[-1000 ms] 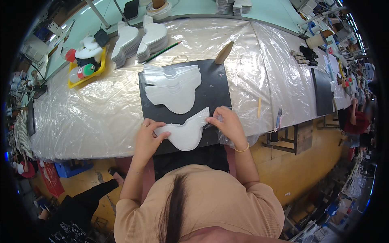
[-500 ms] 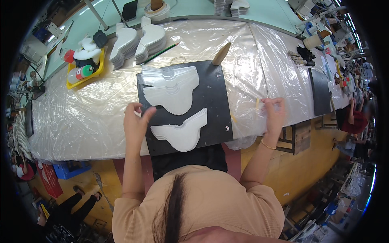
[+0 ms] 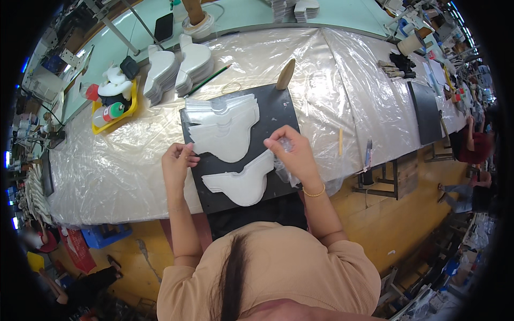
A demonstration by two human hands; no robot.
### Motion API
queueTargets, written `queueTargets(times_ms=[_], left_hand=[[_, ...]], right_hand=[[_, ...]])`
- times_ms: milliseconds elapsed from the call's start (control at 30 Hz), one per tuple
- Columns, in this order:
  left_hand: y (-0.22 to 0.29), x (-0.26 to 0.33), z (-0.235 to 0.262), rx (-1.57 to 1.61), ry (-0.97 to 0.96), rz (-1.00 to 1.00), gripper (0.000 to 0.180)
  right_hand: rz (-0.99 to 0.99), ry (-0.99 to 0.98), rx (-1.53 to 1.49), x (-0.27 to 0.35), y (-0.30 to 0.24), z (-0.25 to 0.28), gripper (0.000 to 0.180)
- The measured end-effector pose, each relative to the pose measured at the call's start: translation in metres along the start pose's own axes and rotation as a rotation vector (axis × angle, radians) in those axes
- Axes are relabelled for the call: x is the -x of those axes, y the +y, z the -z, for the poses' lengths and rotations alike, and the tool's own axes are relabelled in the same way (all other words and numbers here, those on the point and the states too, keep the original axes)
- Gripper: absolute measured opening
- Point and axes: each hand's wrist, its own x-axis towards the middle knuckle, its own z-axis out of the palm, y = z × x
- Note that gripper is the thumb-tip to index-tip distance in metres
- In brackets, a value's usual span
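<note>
My right hand [image 3: 294,155] is closed in a pinch over the board's right side. Clear plastic film [image 3: 285,170] shows in its curl and below it. Just left of those fingers is the raised tip of a small stack of white curved pieces [image 3: 246,187] on the black board [image 3: 211,192]. At the board's left edge is my left hand [image 3: 179,159], fingers partly bent and apart, with nothing visible in them. Its fingertips are near a fanned pile of similar white pieces [image 3: 230,142] farther up the board.
A pointed wooden tool [image 3: 286,75] stands at the board's far right corner. Beyond the board are two white stacks [image 3: 193,61], a green pencil [image 3: 209,80] and a yellow basket [image 3: 131,109] with bottles. To the right lie a yellow strip [image 3: 340,142] and a pen [image 3: 368,155].
My right hand has swung left from the bare plastic cover to the board, with clear film now beside the small stack. My left hand's fingers have drawn in.
</note>
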Motion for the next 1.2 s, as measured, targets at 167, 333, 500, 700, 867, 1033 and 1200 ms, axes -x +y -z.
queueTargets(times_ms=[167,333,500,700,867,1033,1200], left_hand=[[0.015,0.021,-0.005,0.312,-0.164,0.004,0.017],[0.019,0.037,-0.024,0.579,-0.441,0.175,0.016],[0.012,0.042,-0.036,0.820,-0.652,0.214,0.015],[0.017,0.056,-0.049,0.718,-0.525,0.200,0.015],[0.023,0.063,-0.053,0.618,-0.549,0.078,0.015],[0.026,0.070,-0.056,0.459,-0.505,-0.008,0.015],[0.025,0.075,-0.057,0.257,-0.436,-0.176,0.013]], right_hand=[[0.108,-0.105,0.014,0.004,-0.012,-0.028,0.014],[0.272,-0.128,0.088,0.011,-0.023,-0.047,0.023],[0.273,-0.133,0.075,0.016,-0.027,-0.049,0.032],[0.265,-0.156,0.063,0.018,-0.026,-0.047,0.044],[0.279,-0.159,0.076,0.019,-0.027,-0.047,0.047],[0.276,-0.165,0.091,0.021,-0.028,-0.047,0.046],[0.123,-0.171,0.037,0.025,-0.025,-0.045,0.029]])
